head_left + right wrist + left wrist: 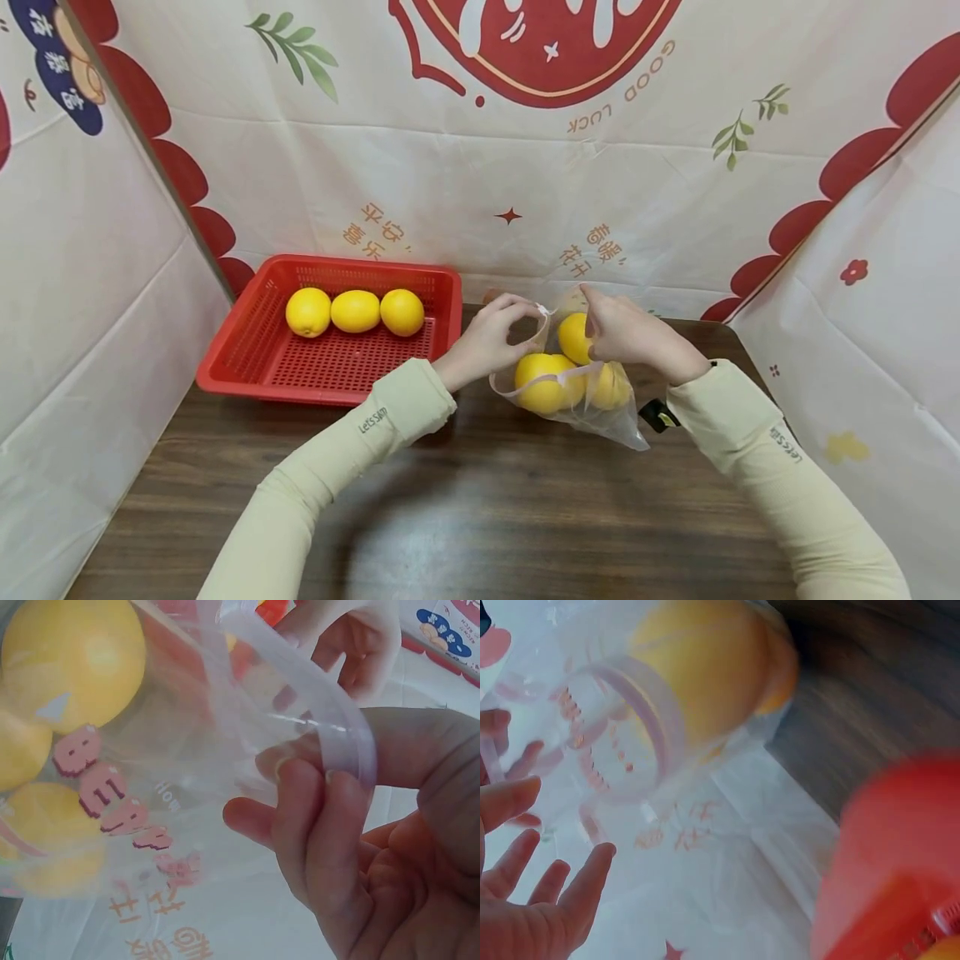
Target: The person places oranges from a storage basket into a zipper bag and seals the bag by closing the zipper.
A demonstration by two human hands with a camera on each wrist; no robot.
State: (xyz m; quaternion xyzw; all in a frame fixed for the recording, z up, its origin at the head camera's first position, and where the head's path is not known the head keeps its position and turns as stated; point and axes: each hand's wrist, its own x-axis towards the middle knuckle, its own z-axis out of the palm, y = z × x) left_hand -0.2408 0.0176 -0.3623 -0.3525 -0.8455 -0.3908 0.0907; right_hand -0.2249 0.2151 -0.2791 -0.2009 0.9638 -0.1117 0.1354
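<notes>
A clear plastic bag with a pale pink rim rests on the wooden table, right of centre. Several yellow oranges lie inside it, and pink lettering shows on its side in the right wrist view. My left hand holds the bag's edge at its left, thumb and index at the strip, the other fingers spread. On the far right side, my right hand pinches the bag's rim between thumb and fingers. The bag's mouth gapes between both hands.
A red plastic basket stands at the left, with three yellow oranges in a row along its back. Printed white cloth walls the table at the back and sides. A small black object shows beside the right sleeve.
</notes>
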